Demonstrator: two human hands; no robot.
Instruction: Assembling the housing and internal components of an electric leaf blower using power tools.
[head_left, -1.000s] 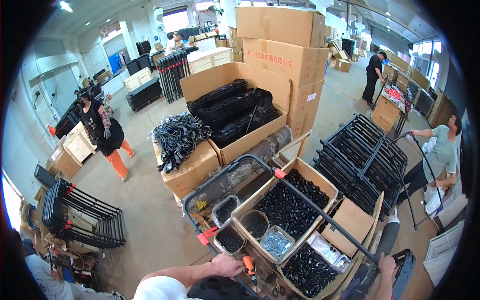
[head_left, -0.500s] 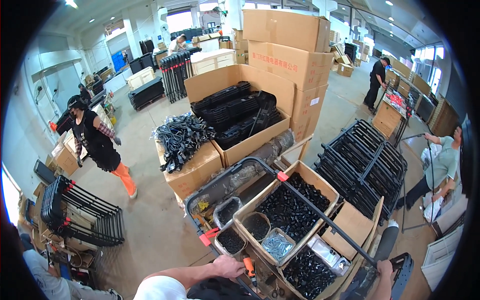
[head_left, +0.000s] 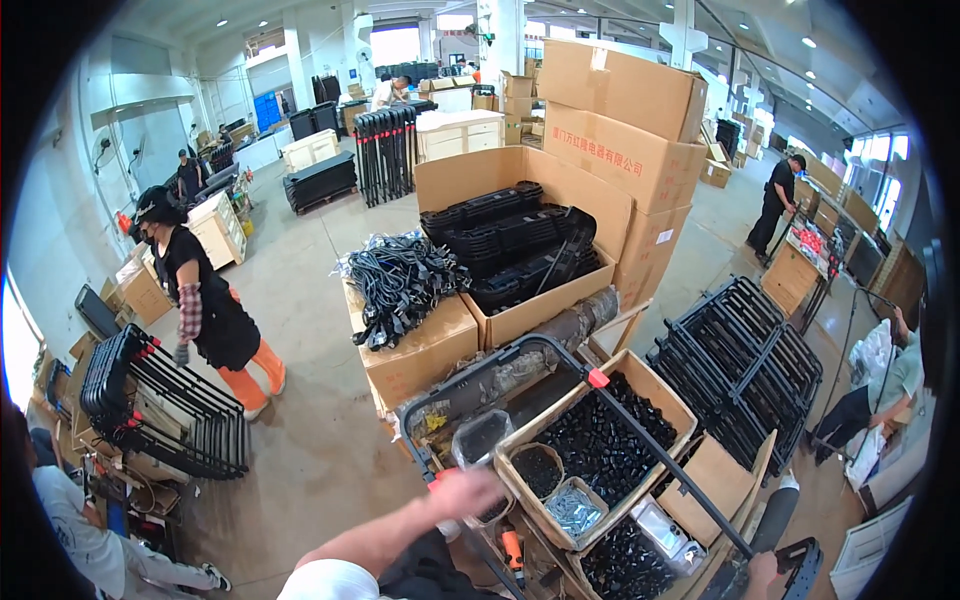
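My right hand (head_left: 763,568) clasping the near right end of a black tubular frame (head_left: 660,451), my left hand (head_left: 468,494) apart, blurred, grip I cannot tell, frame slanting across parts carton (head_left: 662,388)

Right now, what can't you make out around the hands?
Head view, left hand: fingers blurred; whether they touch anything is unclear.
Head view, small tub: mostly hidden by the left hand.
Head view, right hand: finger grip hidden by the back of the hand.
Head view, frame: near end cut off by the lower edge.
Head view, screws: heads too small.
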